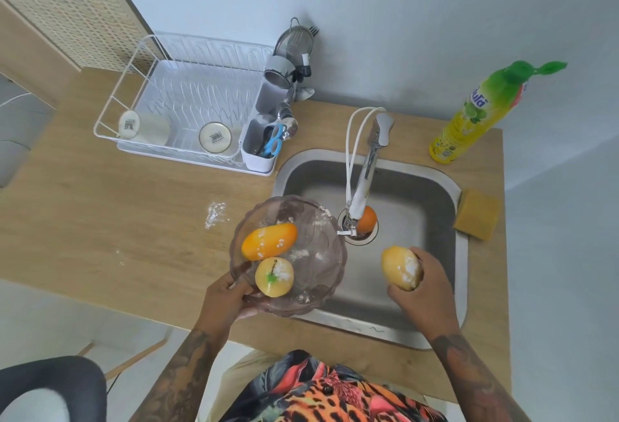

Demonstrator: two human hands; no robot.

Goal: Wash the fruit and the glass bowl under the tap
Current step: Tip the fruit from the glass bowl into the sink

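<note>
A glass bowl [321, 247] dusted with white powder hangs over the left rim of the steel sink [432, 220]. My left hand [224, 297] grips its near edge. Inside lie an orange mango [268, 241] and a yellow apple [274, 276], both powdered. My right hand [425, 291] holds a powdered lemon [400, 270] above the sink basin. An orange [367, 219] sits on the drain, partly hidden by the tap [363, 183]. No water is visible at the spout.
A white dish rack [187, 99] with cups and a utensil caddy stands at the back left. A yellow dish soap bottle [475, 116] and a sponge [477, 213] are right of the sink. Spilled powder [214, 213] lies on the wooden counter.
</note>
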